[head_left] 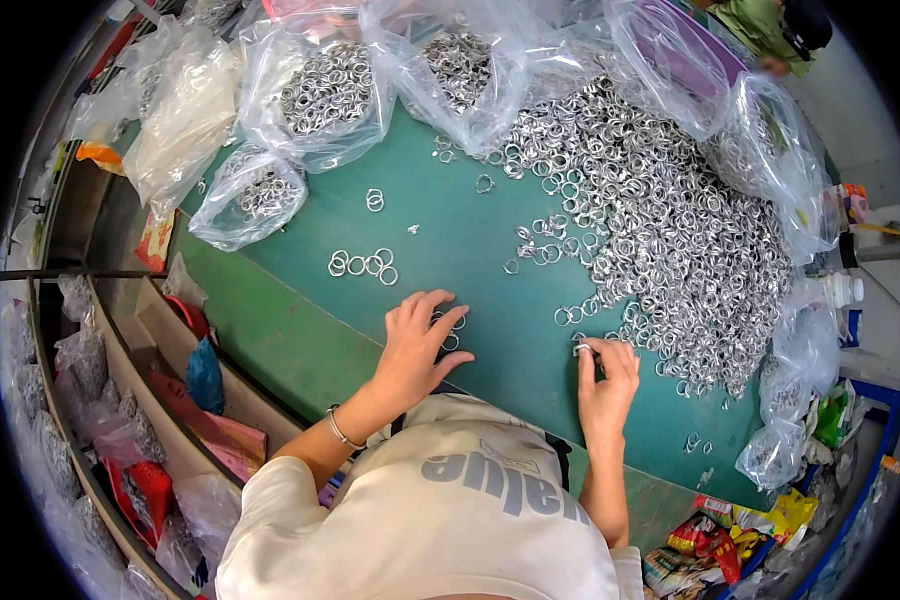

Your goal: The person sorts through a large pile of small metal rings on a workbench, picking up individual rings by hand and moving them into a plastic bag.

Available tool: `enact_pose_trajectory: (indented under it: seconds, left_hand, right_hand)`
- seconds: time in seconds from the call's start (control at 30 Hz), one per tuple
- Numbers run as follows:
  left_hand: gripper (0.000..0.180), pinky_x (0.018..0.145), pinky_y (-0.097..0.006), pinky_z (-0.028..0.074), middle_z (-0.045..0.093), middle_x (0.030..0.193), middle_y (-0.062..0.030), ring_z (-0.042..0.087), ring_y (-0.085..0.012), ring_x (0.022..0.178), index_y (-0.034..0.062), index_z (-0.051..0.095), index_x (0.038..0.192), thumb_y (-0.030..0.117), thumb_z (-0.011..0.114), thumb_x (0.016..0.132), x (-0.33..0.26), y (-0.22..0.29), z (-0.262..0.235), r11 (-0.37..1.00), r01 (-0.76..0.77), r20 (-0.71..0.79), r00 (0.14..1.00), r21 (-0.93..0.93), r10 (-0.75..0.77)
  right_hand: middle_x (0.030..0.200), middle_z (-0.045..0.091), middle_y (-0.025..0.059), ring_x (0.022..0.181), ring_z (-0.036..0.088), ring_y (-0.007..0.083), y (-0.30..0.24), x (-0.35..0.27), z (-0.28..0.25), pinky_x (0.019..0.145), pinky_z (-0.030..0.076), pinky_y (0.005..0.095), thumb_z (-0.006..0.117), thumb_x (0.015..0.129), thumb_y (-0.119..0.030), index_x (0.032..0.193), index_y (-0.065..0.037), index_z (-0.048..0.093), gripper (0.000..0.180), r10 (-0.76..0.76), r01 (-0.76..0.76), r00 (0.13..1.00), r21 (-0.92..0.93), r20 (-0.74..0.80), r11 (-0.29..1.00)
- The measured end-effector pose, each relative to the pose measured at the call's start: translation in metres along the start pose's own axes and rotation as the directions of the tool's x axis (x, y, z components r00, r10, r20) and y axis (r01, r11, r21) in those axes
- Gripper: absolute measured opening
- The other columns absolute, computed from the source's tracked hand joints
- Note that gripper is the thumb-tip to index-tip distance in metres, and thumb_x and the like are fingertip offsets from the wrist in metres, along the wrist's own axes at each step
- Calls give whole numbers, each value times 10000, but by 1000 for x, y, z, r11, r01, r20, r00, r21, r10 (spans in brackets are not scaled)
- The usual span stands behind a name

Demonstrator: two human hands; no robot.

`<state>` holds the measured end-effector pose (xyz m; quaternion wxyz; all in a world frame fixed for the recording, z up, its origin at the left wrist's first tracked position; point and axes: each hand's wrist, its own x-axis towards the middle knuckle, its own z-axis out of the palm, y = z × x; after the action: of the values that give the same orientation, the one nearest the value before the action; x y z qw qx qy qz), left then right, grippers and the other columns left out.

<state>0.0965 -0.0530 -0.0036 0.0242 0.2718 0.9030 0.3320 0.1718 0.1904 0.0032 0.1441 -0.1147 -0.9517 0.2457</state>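
My left hand [417, 345] rests on the green tabletop with its fingers apart. Between its thumb and fingers lie a few silver rings [451, 342], partly covered by the hand. At the near edge of a large heap of silver rings [660, 230], my right hand [610, 388] pinches a ring [582, 347] between thumb and forefinger. Beyond the left hand is a small group of rings [374, 264], with a pair of rings [375, 200] farther off. Several loose rings [545, 252] lie between these and the heap.
Clear plastic bags of rings [327, 90] line the far side of the green table [300, 225]. More bags [780, 455] border its right side. Trays with bagged pieces [90, 370] stand at the left. Colourful packets [705, 535] lie lower right. Another person [765, 30] is at the far right.
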Motion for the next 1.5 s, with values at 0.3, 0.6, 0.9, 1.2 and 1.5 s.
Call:
enact_pose_trajectory:
  seconds: [0.3, 0.6, 0.9, 1.2, 1.5]
  left_hand:
    - [511, 924, -401, 365, 505, 1213, -118, 488, -304, 1114, 65, 579, 1201, 67, 778, 730, 0, -16, 7, 997, -80, 39, 996, -21, 81]
    - [616, 932, -411, 352, 503, 1187, -110, 481, -297, 1103, 67, 554, 1243, 135, 826, 694, -5, -8, -8, 997, 67, -63, 996, -34, -69]
    - [367, 888, -400, 338, 541, 1082, -73, 496, -267, 1053, 84, 618, 1055, 47, 768, 723, 9, -12, -2, 997, 56, -241, 968, -46, -66]
    - [328, 1089, -576, 237, 516, 1308, -101, 400, -344, 1307, 100, 641, 1106, 62, 719, 790, 16, -47, -23, 966, 206, -349, 926, 154, -142]
    - [247, 1106, -681, 131, 505, 1350, -109, 443, -349, 1313, 101, 673, 1058, 20, 678, 825, 18, -83, -21, 964, 229, -368, 915, 134, -166]
  right_hand:
    - [783, 602, 87, 702, 545, 240, 10, 14, -15, 720, 427, 356, 671, 804, 9, 898, -10, 664, 96, 219, -220, 975, 142, 16, 965]
    - [838, 612, 115, 819, 569, 309, -15, 14, 15, 765, 451, 398, 683, 809, 0, 905, -4, 679, 96, -36, 24, 998, 215, 52, 976]
    - [826, 618, 118, 781, 574, 297, -25, 6, 21, 734, 460, 389, 696, 786, 26, 889, 5, 676, 108, -40, -3, 990, 308, 132, 951]
    - [838, 630, 117, 765, 581, 281, -37, 16, 31, 708, 462, 370, 679, 811, 14, 914, 3, 672, 104, -146, 94, 980, 334, 134, 938]
    - [826, 629, 114, 704, 581, 261, -39, 21, 25, 666, 469, 345, 670, 819, 23, 924, 5, 669, 106, -76, 20, 989, 400, 127, 916]
